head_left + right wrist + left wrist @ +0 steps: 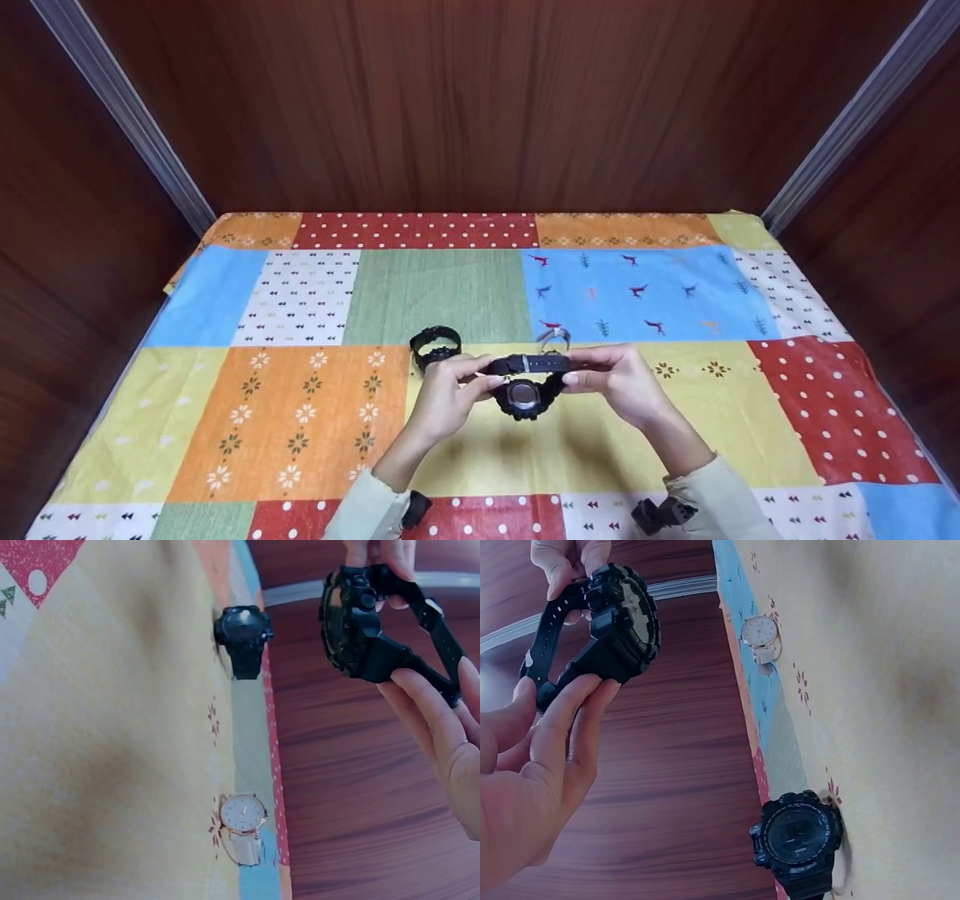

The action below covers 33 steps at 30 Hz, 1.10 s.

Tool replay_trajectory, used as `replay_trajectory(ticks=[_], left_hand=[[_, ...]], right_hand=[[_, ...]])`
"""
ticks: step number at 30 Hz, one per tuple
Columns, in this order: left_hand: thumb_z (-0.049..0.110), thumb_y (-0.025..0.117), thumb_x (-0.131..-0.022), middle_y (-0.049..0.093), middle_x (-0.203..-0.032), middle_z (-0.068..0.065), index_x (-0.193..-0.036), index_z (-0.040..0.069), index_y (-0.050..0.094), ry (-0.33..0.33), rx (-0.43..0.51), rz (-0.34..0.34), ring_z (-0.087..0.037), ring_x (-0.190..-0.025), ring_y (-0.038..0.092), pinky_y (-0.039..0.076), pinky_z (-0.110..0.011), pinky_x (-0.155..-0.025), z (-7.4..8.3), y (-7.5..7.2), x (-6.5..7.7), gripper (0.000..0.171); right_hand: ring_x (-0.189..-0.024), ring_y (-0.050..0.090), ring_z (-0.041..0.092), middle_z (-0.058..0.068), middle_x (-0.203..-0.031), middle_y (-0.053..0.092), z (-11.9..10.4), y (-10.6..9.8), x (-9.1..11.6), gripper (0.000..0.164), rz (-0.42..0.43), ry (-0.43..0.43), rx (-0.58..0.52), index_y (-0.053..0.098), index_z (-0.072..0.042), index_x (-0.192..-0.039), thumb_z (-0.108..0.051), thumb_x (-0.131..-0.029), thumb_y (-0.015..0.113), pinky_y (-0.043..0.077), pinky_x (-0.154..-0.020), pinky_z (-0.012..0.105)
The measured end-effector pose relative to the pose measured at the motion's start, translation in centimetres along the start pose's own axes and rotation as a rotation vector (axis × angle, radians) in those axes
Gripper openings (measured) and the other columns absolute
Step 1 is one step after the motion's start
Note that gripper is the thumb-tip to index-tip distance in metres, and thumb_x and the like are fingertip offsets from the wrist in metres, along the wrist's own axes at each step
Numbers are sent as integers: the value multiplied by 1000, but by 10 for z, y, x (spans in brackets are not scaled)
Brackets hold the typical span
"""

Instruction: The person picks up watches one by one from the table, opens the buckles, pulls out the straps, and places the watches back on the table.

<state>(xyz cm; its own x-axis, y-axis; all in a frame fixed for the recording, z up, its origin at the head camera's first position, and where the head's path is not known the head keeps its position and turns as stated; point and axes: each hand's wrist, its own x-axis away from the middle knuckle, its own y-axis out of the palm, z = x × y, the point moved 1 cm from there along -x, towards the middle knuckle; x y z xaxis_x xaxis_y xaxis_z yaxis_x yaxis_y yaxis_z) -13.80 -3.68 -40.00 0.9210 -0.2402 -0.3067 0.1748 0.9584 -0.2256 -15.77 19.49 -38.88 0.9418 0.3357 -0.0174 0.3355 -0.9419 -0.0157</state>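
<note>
A black wristwatch with a round face is held up above the cloth, its strap closed into a loop with the buckle side toward the head camera. My left hand pinches one side of the loop between thumb and fingers. On the opposite side, my right hand pinches it the same way. Behind the left hand stands a second black watch on the cloth. A smaller watch with a white face and pale strap sits behind the right hand, partly hidden in the head view.
A patchwork cloth of coloured, patterned squares covers the table. Dark wood panels rise behind it and at both sides, with grey metal strips at the corners. Black straps show at both wrists.
</note>
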Motion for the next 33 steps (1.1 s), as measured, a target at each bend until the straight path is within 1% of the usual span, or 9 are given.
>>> replay_trajectory(ticks=[4, 9, 13, 17, 20, 22, 24, 29, 33], left_hand=[[1, 63, -83, 62, -90, -20, -104, -12, 63, -23, 44, -11, -29, -82, 63, 52, -22, -66, -2, 0, 0, 25], [-2, 61, -83, 61, -92, -23, -106, -15, 59, -67, 133, -17, -32, -82, 63, 52, -25, -68, -4, -1, 0, 26], [-1, 60, -84, 60, -97, -26, -109, -16, 56, -102, 175, -22, -33, -84, 64, 52, -26, -70, -4, -2, 0, 29], [-3, 56, -87, 55, -109, -32, -115, -17, 51, -155, 290, -11, -34, -92, 62, 51, -28, -75, -4, -6, 0, 32], [-5, 53, -88, 51, -114, -35, -117, -19, 46, -168, 354, -3, -36, -95, 61, 50, -30, -76, -5, -9, 0, 34], [-5, 54, -87, 52, -113, -35, -117, -21, 45, -160, 349, -15, -37, -95, 60, 50, -30, -76, -6, -9, 0, 34], [-5, 54, -88, 52, -112, -35, -117, -21, 45, -163, 343, -19, -38, -94, 61, 51, -30, -76, -9, -8, -1, 35], [-3, 56, -87, 54, -111, -34, -117, -21, 46, -203, 298, -6, -36, -91, 62, 51, -29, -74, -15, -7, -3, 36], [-1, 56, -88, 52, -114, -33, -117, -20, 47, -235, 264, -1, -35, -94, 61, 52, -30, -74, -18, -7, -9, 36]], right_hand=[[-78, 67, 27, 30, -100, 60, 3, -1, -1, 34, -9, -5, -14, 51, 25, -106, 12, -76, 62, 51, -76, 40], [-79, 66, 28, 32, -100, 60, 5, -2, -1, 34, -19, -18, -29, 50, 25, -106, 12, -77, 62, 51, -76, 40], [-80, 66, 29, 26, -99, 63, 6, -3, -2, 34, -47, -46, -76, 49, 25, -107, 11, -78, 61, 50, -77, 41], [-88, 64, 33, 23, -99, 64, 9, -9, -2, 28, -105, -107, -241, 56, 15, -109, 15, -81, 54, 48, -80, 43], [-92, 62, 34, 24, -100, 63, 11, -12, -1, 32, -139, -130, -327, 63, 4, -106, 18, -82, 49, 46, -82, 44], [-93, 62, 34, 23, -100, 63, 12, -13, -1, 33, -145, -124, -320, 66, 0, -104, 18, -82, 49, 46, -82, 45], [-93, 62, 34, 22, -100, 64, 14, -14, -1, 32, -133, -105, -302, 66, 0, -103, 17, -81, 51, 46, -82, 45], [-93, 62, 34, 21, -98, 65, 17, -14, -4, 27, -104, -60, -251, 59, 13, -107, 16, -81, 54, 46, -82, 45], [-92, 62, 34, 20, -98, 65, 17, -12, -10, 28, -90, 4, -218, 55, 18, -109, 14, -81, 56, 47, -82, 44]])
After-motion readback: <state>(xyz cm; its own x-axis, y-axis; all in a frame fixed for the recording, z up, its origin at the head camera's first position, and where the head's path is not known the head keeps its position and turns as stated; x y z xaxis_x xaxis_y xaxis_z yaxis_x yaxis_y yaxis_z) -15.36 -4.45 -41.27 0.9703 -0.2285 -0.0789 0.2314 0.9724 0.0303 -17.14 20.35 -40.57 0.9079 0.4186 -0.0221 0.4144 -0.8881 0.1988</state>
